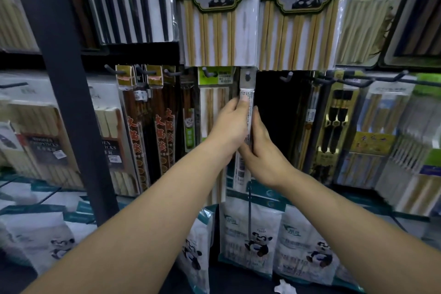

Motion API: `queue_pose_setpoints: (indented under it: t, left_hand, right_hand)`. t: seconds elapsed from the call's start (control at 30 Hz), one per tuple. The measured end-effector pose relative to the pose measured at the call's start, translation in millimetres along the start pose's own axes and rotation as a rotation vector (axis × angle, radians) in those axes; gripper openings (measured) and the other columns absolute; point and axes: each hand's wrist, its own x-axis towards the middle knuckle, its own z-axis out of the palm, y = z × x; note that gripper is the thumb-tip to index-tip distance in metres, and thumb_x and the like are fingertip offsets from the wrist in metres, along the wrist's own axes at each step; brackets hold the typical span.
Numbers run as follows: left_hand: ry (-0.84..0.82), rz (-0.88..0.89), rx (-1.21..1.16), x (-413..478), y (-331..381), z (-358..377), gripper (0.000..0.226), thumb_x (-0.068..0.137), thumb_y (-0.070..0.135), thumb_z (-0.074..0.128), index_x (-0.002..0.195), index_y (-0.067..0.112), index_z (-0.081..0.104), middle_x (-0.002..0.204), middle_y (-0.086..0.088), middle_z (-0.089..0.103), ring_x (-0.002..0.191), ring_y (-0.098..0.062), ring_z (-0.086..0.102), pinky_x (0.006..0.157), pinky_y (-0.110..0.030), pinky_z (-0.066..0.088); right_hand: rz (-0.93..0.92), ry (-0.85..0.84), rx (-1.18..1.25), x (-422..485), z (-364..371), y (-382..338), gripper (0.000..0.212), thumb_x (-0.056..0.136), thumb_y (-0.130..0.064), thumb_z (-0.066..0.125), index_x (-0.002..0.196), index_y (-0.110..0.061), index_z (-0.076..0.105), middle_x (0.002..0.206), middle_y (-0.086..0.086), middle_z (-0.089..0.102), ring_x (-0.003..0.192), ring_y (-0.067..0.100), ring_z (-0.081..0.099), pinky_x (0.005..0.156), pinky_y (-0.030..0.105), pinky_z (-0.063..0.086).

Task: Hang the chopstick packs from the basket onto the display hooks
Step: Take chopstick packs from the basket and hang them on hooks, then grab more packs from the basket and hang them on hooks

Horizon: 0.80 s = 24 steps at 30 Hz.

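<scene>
A narrow chopstick pack (247,86) with a white label strip hangs upright in the middle of the display, its punched top at a hook (247,77). My left hand (232,124) grips the pack from the left, thumb pressed on its front. My right hand (263,150) holds the pack's lower part from the right. The pack's bottom end (241,174) shows below my hands. To its right an empty hook (286,77) sticks out over a dark gap. The basket is out of view.
Hanging chopstick packs fill the rows: red-brown ones (162,122) at left, bamboo packs (214,31) above, gold-black ones (334,122) at right. A dark steel upright (69,93) crosses at left. Panda-printed white bags (253,234) stand on the shelf below.
</scene>
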Motion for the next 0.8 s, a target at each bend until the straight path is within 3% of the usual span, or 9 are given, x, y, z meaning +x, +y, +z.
queue_pose_setpoints:
  t: [0.07,0.1,0.2,0.3,0.37,0.47,0.6,0.7,0.8]
  left_hand:
    - [-0.007,-0.006,0.028,-6.6,-3.8,-2.3,0.036,0.111,0.034,0.040,0.139,0.019,0.058,0.130,-0.001,0.067,0.119,-0.014,0.063,0.100,-0.030,0.052]
    - [-0.019,0.005,0.056,-12.3,-5.9,-4.6,0.034,0.111,0.032,0.041,0.138,0.020,0.058,0.130,0.000,0.068,0.121,-0.015,0.063,0.095,-0.029,0.054]
    - [-0.042,0.085,0.207,-41.4,-15.8,-15.5,0.038,0.109,0.025,0.047,0.147,0.020,0.051,0.127,0.020,0.062,0.114,0.012,0.058,0.077,0.000,0.043]
    - [0.008,0.099,0.341,-82.6,-36.8,-31.5,0.043,0.105,0.035,0.055,0.147,0.030,0.051,0.134,0.026,0.055,0.118,0.017,0.052,0.082,0.004,0.037]
    - [0.060,0.059,0.394,-108.7,-60.6,-42.6,0.027,0.102,0.041,0.058,0.128,0.037,0.063,0.117,0.026,0.066,0.102,0.019,0.058,0.073,-0.002,0.046]
    - [0.119,-0.099,0.479,-142.4,-112.1,-58.7,0.012,0.101,0.039,0.058,0.112,0.037,0.064,0.097,0.018,0.067,0.089,0.012,0.060,0.068,-0.010,0.044]
    - [0.149,-0.339,0.665,-196.0,-202.2,-81.6,0.014,0.102,0.030,0.058,0.115,0.027,0.061,0.096,0.014,0.064,0.090,-0.004,0.064,0.072,-0.022,0.047]
    - [0.104,-0.594,0.854,-243.6,-267.4,-102.0,0.037,0.100,0.038,0.059,0.128,0.015,0.059,0.115,-0.006,0.065,0.107,-0.030,0.064,0.087,-0.037,0.052]
    - [0.055,-0.904,0.974,-294.6,-314.2,-118.5,0.061,0.096,0.060,0.052,0.136,0.015,0.051,0.132,-0.018,0.058,0.121,-0.041,0.056,0.095,-0.045,0.047]
  right_hand:
    - [0.015,0.001,-0.021,-9.5,-0.6,2.1,0.088,0.104,-0.043,0.048,0.158,-0.033,-0.021,0.168,-0.014,-0.005,0.141,-0.007,0.006,0.114,0.021,0.018]
    - [0.024,0.007,-0.034,-16.5,-0.7,2.8,0.088,0.104,-0.044,0.049,0.158,-0.035,-0.020,0.168,-0.016,-0.003,0.138,-0.008,0.009,0.111,0.019,0.020]
    - [0.058,0.033,-0.064,-43.9,0.1,5.0,0.083,0.103,-0.048,0.048,0.158,-0.040,-0.013,0.167,-0.021,0.001,0.147,-0.003,0.008,0.114,0.023,0.022]
    - [0.112,0.075,-0.090,-80.0,7.5,5.7,0.071,0.102,-0.048,0.049,0.159,-0.037,0.008,0.164,-0.017,0.017,0.149,0.006,0.023,0.114,0.030,0.035]
    - [0.133,0.121,-0.145,-108.3,19.1,8.3,0.059,0.102,-0.042,0.052,0.154,-0.029,0.030,0.154,-0.010,0.036,0.139,0.008,0.038,0.108,0.029,0.039]
    - [0.208,0.082,-0.130,-152.4,44.7,17.4,0.036,0.100,-0.035,0.055,0.135,-0.026,0.053,0.124,-0.013,0.052,0.114,0.006,0.052,0.095,0.028,0.046]
    - [0.349,-0.149,-0.044,-211.4,97.0,40.5,0.007,0.099,-0.029,0.060,0.106,-0.027,0.060,0.093,-0.013,0.062,0.082,0.004,0.059,0.074,0.028,0.050]
    - [0.449,-0.446,-0.045,-260.1,148.3,70.6,0.004,0.097,-0.027,0.063,0.101,-0.025,0.063,0.089,-0.012,0.064,0.085,0.011,0.063,0.079,0.035,0.054]
    - [0.581,-0.719,-0.074,-306.5,193.3,104.4,0.016,0.099,-0.024,0.060,0.109,-0.015,0.067,0.097,0.001,0.067,0.094,0.022,0.064,0.082,0.035,0.051]
